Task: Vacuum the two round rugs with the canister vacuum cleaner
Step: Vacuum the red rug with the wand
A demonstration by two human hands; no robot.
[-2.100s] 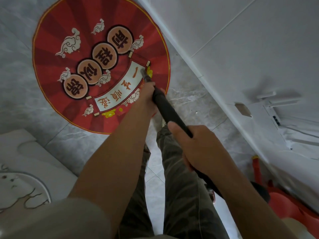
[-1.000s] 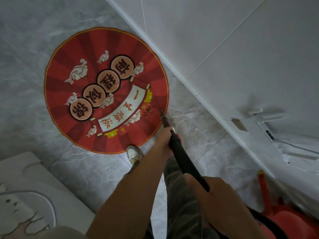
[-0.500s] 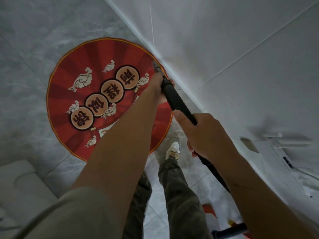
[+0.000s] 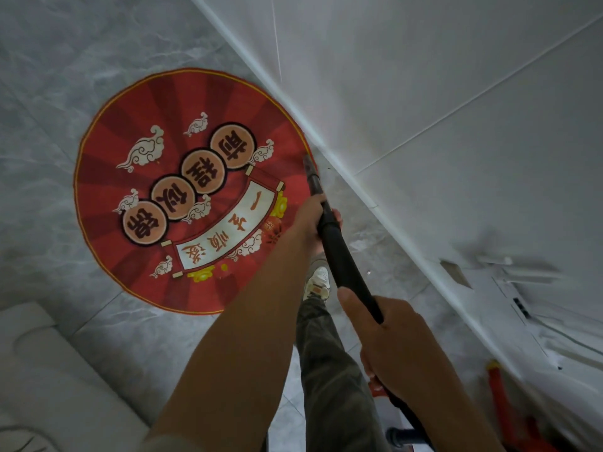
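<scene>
Worn on the left arm: pale beige cloth sleeve (image 4: 163, 443), short, only its edge in view at the upper arm, forearm bare below it. Right forearm also bare, its sleeve out of view. Uncovered: left hand (image 4: 311, 220) and right hand (image 4: 391, 344). Legs in olive-drab trousers (image 4: 329, 370), loose cloth, faint darker camouflage mottling, creased lengthwise. One low sneaker (image 4: 318, 278): off-white upper, tan panels, pale laces, rounded toe.

Round red rug (image 4: 137, 262), printed with characters, lies flat — black vacuum wand (image 4: 339, 256) tilted, tip at its right edge.
</scene>
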